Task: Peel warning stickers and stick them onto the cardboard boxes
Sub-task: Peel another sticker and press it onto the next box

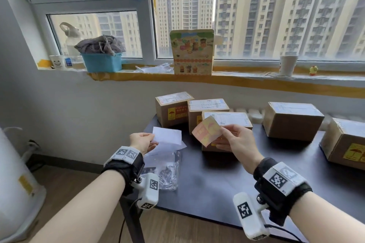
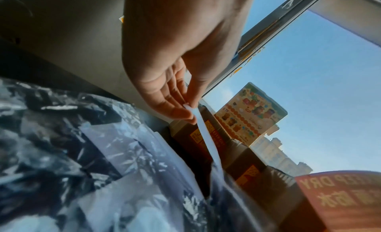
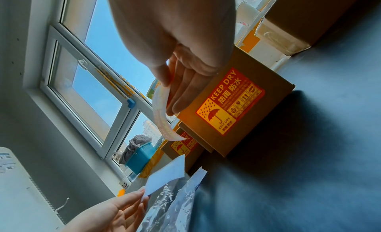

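My right hand point(image 1: 235, 140) pinches a peeled red-and-yellow warning sticker point(image 1: 206, 131) by its edge, its pale back towards me, in the air in front of a cardboard box point(image 1: 227, 119). In the right wrist view the sticker point(image 3: 163, 111) curls down from my thumb and fingers, beside a box face bearing a KEEP DRY sticker point(image 3: 228, 101). My left hand point(image 1: 143, 142) pinches the white backing paper point(image 1: 167, 136) over the table's left end; the left wrist view shows the paper point(image 2: 206, 137) edge-on between my fingertips. Several boxes stand on the dark table point(image 1: 217, 183).
A clear plastic bag point(image 1: 167, 171) with white sheets lies at the table's left edge. Two boxes point(image 1: 292, 120) stand at the right, one with a yellow sticker point(image 1: 355, 154). The windowsill holds a blue basket point(image 1: 101, 62), a colourful carton point(image 1: 192, 53) and a paper cup point(image 1: 287, 65).
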The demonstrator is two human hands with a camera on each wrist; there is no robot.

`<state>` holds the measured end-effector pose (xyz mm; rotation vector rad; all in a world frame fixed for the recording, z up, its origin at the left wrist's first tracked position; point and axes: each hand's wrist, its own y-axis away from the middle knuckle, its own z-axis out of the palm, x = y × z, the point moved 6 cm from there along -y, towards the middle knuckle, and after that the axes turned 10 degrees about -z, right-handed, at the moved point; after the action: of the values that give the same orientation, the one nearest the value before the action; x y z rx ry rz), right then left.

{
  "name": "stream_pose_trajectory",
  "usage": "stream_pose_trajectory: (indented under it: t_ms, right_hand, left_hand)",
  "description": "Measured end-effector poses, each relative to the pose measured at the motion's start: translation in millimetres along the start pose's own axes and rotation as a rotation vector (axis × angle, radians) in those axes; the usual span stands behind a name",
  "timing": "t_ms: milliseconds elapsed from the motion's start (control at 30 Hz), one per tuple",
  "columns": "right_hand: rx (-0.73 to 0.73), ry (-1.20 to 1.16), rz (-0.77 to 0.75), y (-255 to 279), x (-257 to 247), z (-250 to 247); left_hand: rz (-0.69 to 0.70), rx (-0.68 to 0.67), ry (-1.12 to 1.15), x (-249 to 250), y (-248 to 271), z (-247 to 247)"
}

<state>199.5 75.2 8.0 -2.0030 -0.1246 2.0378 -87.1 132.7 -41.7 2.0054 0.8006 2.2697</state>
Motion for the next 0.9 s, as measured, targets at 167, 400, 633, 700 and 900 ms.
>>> stream_pose_trajectory:
  t_ms: [167,400,633,700,900]
  right_hand:
    - [0.022,-0.01,0.009,-0.2,7.9,-2.2]
    - [-0.015,0.009,0.025,9.1,9.1,2.4]
    - [0.002,0.046,-0.001,21.6,-5.0,-3.9]
    - [0.017,0.055,-0.013,26.4,-9.6,-8.0]
    - [0.076,0.07,-0.059,45.0,-26.9,-27.8]
  left_hand:
    - [0.021,0.0,-0.136,-7.4,-9.7,7.7]
    - [0.056,0.022,-0.284,-1.2,3.3,7.4]
    - [0.116,-0.013,-0.382,16.3,45.1,14.9]
    - [0.15,-0.093,-0.399,20.7,66.5,28.3]
    - [0.202,-0.34,-0.4,20.3,134.8,77.6]
